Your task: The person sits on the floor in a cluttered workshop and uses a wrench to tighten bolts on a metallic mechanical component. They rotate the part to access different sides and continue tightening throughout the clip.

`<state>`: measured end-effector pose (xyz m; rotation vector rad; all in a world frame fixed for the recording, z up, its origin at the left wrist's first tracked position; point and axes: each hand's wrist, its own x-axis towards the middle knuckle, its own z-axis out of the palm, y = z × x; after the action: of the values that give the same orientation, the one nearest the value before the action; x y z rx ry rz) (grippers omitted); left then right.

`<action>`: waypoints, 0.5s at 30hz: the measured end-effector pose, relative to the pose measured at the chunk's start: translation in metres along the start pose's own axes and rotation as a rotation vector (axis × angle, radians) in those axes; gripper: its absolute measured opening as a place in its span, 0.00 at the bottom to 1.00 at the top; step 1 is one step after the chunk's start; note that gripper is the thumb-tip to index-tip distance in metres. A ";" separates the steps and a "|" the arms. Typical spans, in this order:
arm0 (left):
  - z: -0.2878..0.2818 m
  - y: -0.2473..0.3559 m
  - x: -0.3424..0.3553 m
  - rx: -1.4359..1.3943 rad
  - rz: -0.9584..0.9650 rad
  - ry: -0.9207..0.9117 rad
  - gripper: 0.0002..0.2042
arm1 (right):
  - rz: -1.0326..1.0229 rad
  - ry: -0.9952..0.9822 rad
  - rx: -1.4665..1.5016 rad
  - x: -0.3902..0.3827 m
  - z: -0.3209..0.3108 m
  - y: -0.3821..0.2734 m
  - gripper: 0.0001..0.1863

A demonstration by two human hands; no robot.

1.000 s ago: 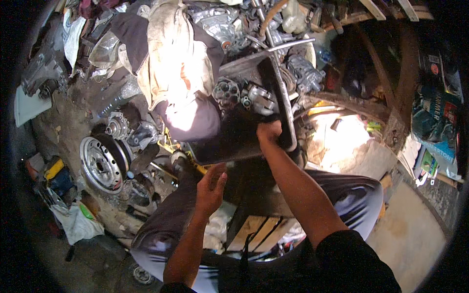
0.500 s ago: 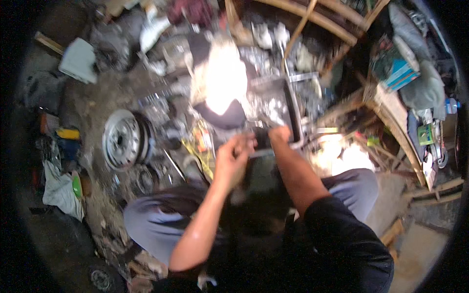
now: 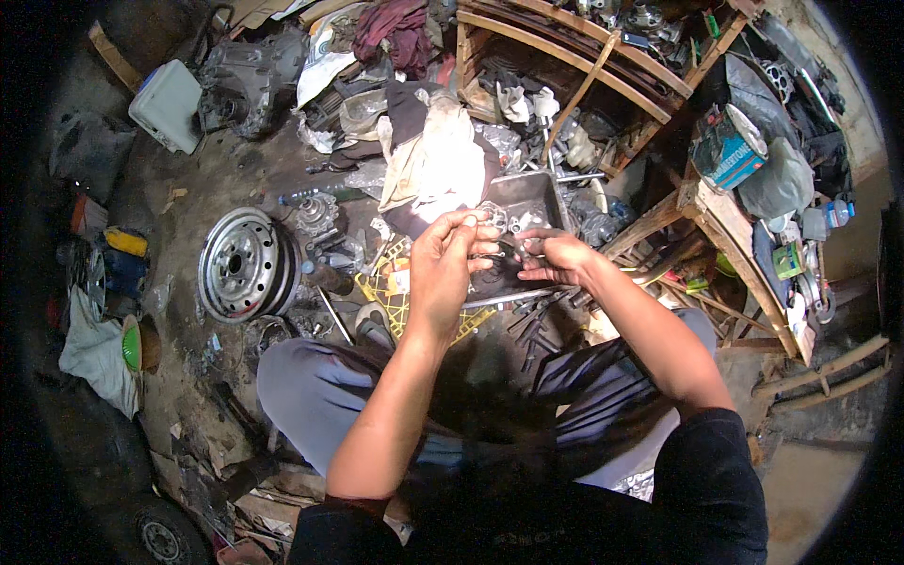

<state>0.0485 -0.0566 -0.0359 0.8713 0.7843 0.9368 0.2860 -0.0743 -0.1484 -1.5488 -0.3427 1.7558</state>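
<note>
My left hand (image 3: pixel 447 264) is raised over the near-left part of a dark metal tray (image 3: pixel 530 188), fingers curled around something small that I cannot make out. Just right of it, my right hand (image 3: pixel 556 256) is closed on a small dark object, also unclear, with fingertips close to the left hand's. Metal parts (image 3: pixel 492 215) lie in the tray under and beyond my fingers. A pale, sunlit cloth (image 3: pixel 428 151) lies on a dark one at the tray's upper left. A yellow plastic crate (image 3: pixel 381 287) shows left of my left hand.
A steel wheel rim (image 3: pixel 242 264), a gear housing (image 3: pixel 315 212) and a large casing (image 3: pixel 247 80) lie on the dirty floor to the left. A wooden frame (image 3: pixel 734 254) stands right, carrying bags and containers. Wooden slats (image 3: pixel 574 52) are behind. My bent legs frame the tray.
My left hand has risen forward from below the tray to beside my right hand. My right hand has shifted right, fingers now in view. The view has tilted, showing more of the surroundings.
</note>
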 end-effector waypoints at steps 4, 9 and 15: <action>0.016 0.016 0.006 0.034 0.039 -0.097 0.09 | -0.356 -0.349 0.140 -0.092 0.026 -0.039 0.16; 0.035 0.018 0.013 0.082 0.142 -0.285 0.09 | -0.622 -0.413 0.261 -0.132 0.040 -0.052 0.18; 0.054 0.012 0.014 0.024 0.214 -0.337 0.11 | -0.770 -0.414 0.200 -0.138 0.037 -0.061 0.16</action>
<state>0.0962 -0.0548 -0.0048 1.1149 0.4186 0.9357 0.2699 -0.1169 -0.0002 -0.7379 -0.8147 1.4042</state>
